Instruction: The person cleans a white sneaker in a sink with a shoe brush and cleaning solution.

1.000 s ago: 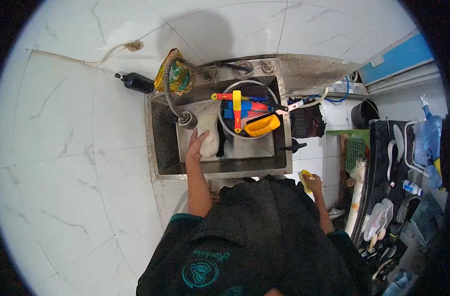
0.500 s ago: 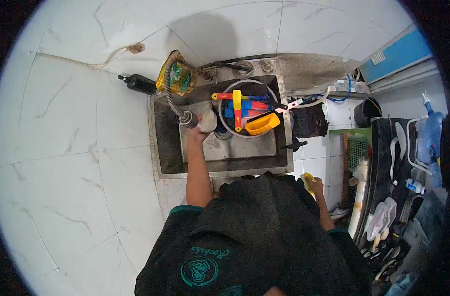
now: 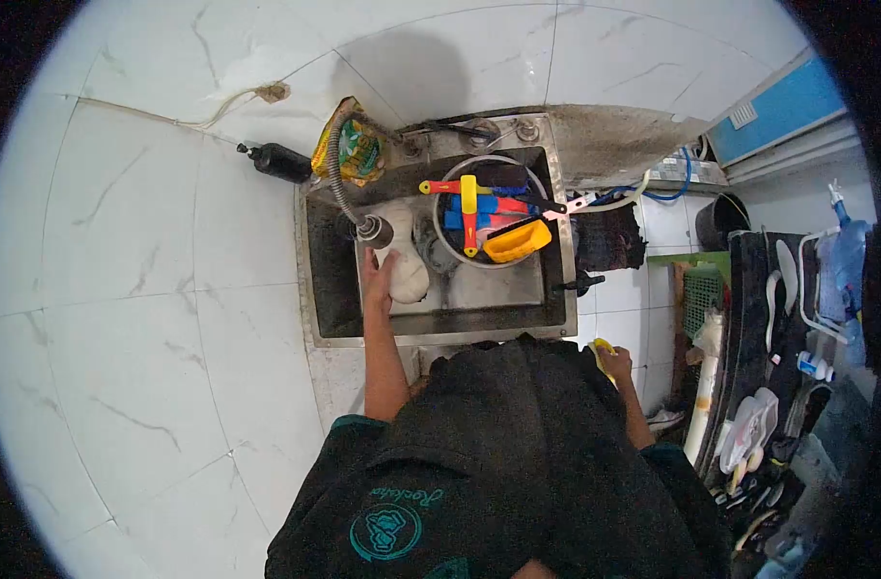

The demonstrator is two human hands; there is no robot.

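Observation:
My left hand (image 3: 377, 280) is in the left part of the metal sink (image 3: 440, 340), against the side of a pale, rounded object (image 3: 408, 276), its fingers partly spread under the faucet head (image 3: 373, 231). What the pale object is, I cannot make out. Right of it in the sink stands a round tub (image 3: 439, 232) with brushes, a red and yellow handled tool (image 3: 468, 207) and a yellow brush (image 3: 517, 242). Outside the sink, at the lower right, my right hand (image 3: 614, 363) is closed around a yellow item (image 3: 603, 351).
A black bottle (image 3: 279, 163) and a yellow-green pouch (image 3: 352, 152) are at the sink's back left. On the right are a black bucket (image 3: 719, 221), a green crate (image 3: 703, 300), and a dark rack (image 3: 746, 318) with utensils. Blue and white hoses run behind.
My left hand has shifted slightly left and down, its fingers opening. More of the pale object now shows, reaching lower in the sink. My right hand keeps its hold.

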